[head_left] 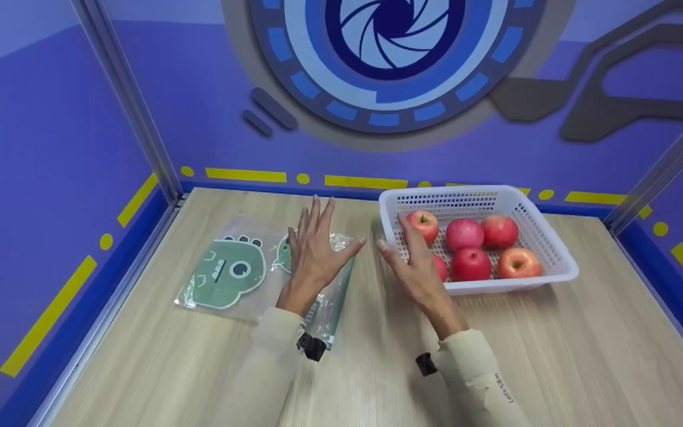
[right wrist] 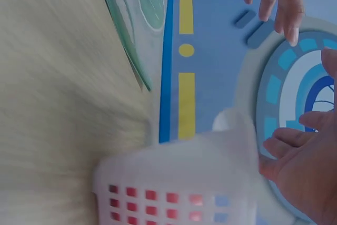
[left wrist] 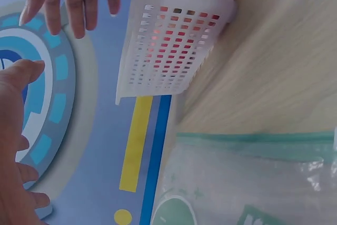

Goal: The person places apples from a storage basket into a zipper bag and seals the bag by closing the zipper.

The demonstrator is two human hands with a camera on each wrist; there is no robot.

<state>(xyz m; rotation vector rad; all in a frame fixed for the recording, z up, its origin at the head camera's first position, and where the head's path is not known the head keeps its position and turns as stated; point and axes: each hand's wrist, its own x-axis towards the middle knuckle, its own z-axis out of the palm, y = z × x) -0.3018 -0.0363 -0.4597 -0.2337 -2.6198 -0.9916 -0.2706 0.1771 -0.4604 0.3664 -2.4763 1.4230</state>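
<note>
My left hand is spread above the clear plastic zip bags, fingers pointing toward the back wall and nothing in its grasp. One bag bears a large green dinosaur print; beside it, partly covered by my hand and sleeve, is a bag with a green zip edge. Over the left side of a white plastic basket is my right hand, its fingers loosely extended and thumb apart. Inside the basket lie several red apples, one partly hidden by that hand. In the right wrist view, the fingers appear near the basket rim.
Beneath everything is a light wood tabletop. A blue-purple printed wall stands directly behind the basket, and metal posts rise at the back corners. Side panels border the table.
</note>
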